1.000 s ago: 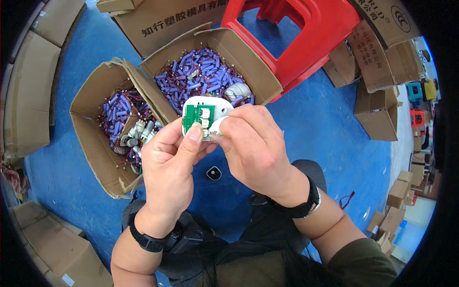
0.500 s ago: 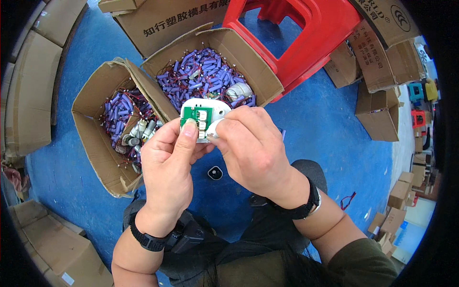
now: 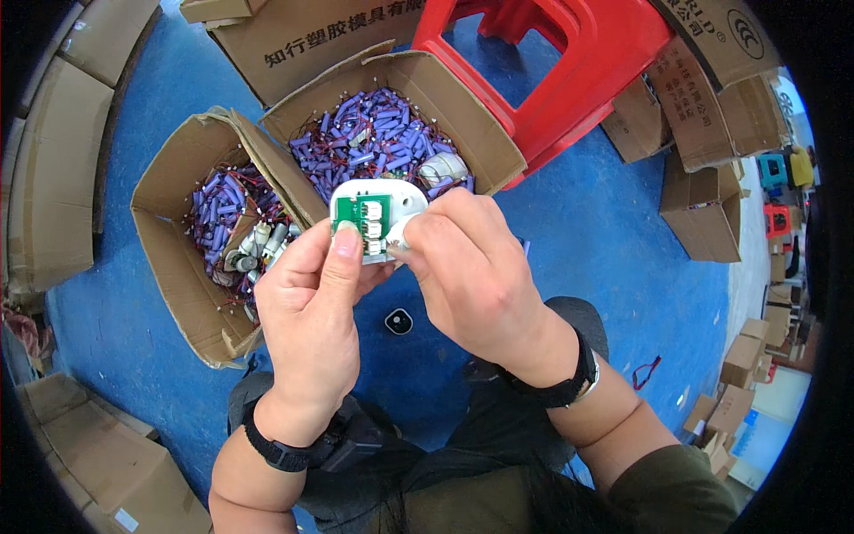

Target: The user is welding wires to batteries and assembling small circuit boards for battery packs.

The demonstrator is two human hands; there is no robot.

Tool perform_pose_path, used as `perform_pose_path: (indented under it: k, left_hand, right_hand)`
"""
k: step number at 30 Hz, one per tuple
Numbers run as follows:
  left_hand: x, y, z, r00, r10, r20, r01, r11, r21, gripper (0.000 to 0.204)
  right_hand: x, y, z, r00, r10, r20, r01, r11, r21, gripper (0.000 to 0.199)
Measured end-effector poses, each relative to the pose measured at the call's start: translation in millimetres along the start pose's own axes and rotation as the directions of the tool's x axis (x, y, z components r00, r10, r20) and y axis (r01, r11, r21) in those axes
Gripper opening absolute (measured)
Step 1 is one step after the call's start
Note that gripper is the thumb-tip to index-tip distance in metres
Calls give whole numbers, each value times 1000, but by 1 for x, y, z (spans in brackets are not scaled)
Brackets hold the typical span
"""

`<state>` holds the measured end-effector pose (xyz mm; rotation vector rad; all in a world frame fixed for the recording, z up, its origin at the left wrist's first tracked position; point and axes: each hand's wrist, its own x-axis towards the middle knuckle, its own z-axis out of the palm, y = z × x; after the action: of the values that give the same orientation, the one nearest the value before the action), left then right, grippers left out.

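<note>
Carefully, both your hands, left (image 3: 311,303) and right (image 3: 471,267), pinch the light, fragile board (image 3: 366,218); hold its white rim.

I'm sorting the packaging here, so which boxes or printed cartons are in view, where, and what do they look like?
Right open carton: centre top, brown, full of purple cells.
Left open carton: left of it, brown, flaps open, purple cells and grey parts.
Printed carton: top, brown, dark lettering.
Stacked cartons: right, brown, printed marks.
Flat cardboard: far left, plain.
</note>
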<state>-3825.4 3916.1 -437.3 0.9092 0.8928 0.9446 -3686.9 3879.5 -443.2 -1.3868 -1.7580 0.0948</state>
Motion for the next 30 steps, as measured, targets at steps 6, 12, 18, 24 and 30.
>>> perform_pose_path:
  k: [6, 12, 18, 24, 30]
  left_hand:
    - [10, 14, -24, 979, 52, -196, -69, 994, -82, 21]
    - [16, 10, -28, 983, -99, -155, 68, 979, -192, 23]
    - [8, 16, -26, 991, -26, -128, 14, 995, -99, 23]
    - [17, -11, -28, 983, -90, -159, 92, 996, 5, 24]
    - [7, -6, -40, 976, -103, -193, 121, 989, 82, 26]
  right_hand:
    - [3, 27, -30, 949, 251, -189, -257, 966, -9, 10]
    - [-5, 36, -69, 889, 457, -25, -429, 851, 302, 11]
    - [-31, 101, -137, 720, 563, 406, -678, 694, 242, 11]
    - [-190, 238, -99, 392, 893, 222, -899, 321, 297, 14]
    - [-274, 313, -77, 326, 916, -235, -916, 245, -317, 14]
